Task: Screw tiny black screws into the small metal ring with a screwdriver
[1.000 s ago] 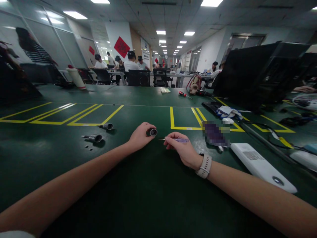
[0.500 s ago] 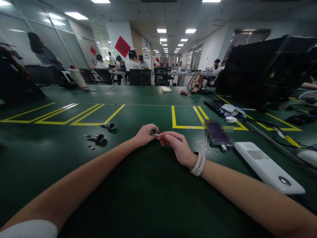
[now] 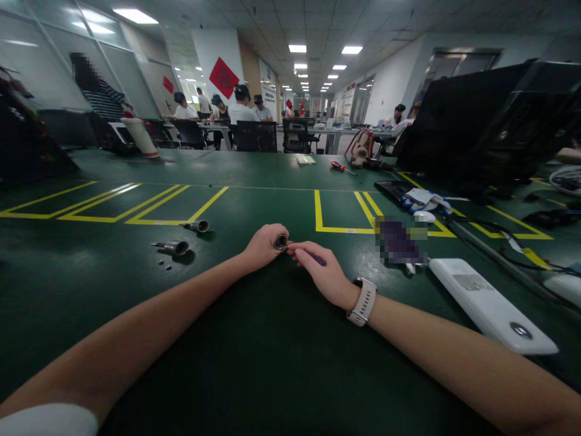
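My left hand point(image 3: 265, 247) is closed around a metal cylinder point(image 3: 280, 242), its round hollow end facing me. In my right hand point(image 3: 324, 269) I grip a small purple-handled screwdriver point(image 3: 319, 259); its thin shaft points at the cylinder's opening, and the tip cannot be made out. The fingertips of both hands nearly meet there. To the left on the table lie two similar metal parts, a nearer cup-shaped metal part with a thin stem point(image 3: 176, 247) and a farther one point(image 3: 200, 226). Two tiny metal pieces point(image 3: 168, 267) lie just in front of them.
Yellow tape point(image 3: 345, 230) marks boxes on the green table point(image 3: 272, 363). To the right are a white power bank point(image 3: 490, 303), a pixelated dark object point(image 3: 399, 241), a glove point(image 3: 424, 200), cables and a black case point(image 3: 481, 133). A red screwdriver point(image 3: 338, 166) lies farther back. People sit beyond.
My right hand has shifted slightly left toward the cylinder, and less of the screwdriver's shaft shows. The left hand keeps its hold. The whole view has tilted a little.
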`<act>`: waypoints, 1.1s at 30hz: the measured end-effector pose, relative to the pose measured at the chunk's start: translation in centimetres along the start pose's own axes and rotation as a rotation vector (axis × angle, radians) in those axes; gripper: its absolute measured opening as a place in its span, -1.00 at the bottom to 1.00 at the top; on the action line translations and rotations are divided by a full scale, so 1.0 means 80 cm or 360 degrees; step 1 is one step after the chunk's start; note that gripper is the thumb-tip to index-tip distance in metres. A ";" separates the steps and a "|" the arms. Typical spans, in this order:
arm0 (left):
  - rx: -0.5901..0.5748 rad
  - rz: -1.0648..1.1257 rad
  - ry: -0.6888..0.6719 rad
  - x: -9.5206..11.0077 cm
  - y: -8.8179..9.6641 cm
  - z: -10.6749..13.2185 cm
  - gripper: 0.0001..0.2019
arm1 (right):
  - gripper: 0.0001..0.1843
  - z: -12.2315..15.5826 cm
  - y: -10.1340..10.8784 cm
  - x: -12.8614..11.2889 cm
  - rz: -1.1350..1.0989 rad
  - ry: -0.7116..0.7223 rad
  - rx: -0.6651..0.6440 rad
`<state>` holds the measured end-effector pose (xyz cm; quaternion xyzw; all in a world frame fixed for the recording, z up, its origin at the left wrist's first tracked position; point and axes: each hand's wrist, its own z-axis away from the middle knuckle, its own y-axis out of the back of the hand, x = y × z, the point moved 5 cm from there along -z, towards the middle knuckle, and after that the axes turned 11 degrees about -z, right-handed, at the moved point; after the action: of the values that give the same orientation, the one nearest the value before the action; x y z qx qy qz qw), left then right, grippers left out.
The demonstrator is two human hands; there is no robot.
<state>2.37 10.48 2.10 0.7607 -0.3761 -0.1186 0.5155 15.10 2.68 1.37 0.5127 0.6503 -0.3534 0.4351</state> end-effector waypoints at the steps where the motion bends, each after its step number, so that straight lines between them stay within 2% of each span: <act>1: 0.0017 -0.0008 -0.0010 0.000 0.001 0.001 -0.87 | -0.74 0.000 0.000 0.001 -0.0037 -0.0021 -0.0004; 10: 0.0101 0.0349 0.0039 -0.011 0.001 0.004 -0.89 | -0.75 -0.005 0.000 0.008 -0.0647 -0.0304 0.0085; 14: 0.0106 0.0269 0.0054 -0.014 -0.002 0.003 -0.87 | -0.73 -0.004 0.000 0.007 -0.0495 -0.0234 0.0075; 19: 0.0084 -0.0080 0.0030 -0.008 -0.002 0.001 -0.84 | -0.74 -0.001 -0.002 0.002 -0.0101 -0.0108 0.0040; 23: 0.0061 -0.0207 -0.0085 -0.001 -0.002 0.002 -0.88 | -0.74 -0.003 -0.001 0.007 -0.0220 -0.0214 0.0033; 28: 0.0137 0.0090 -0.0073 -0.006 0.001 0.006 -0.93 | -0.75 -0.006 0.004 0.017 -0.0678 -0.0338 0.0074; 33: 0.0150 0.0303 -0.0037 -0.009 0.000 0.005 -0.91 | -0.74 -0.007 0.002 0.017 -0.0786 -0.0376 0.0069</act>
<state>1.59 10.69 1.79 0.7435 -0.4578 -0.0601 0.4836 15.02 3.76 0.31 0.3030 0.6925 -0.5200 0.3977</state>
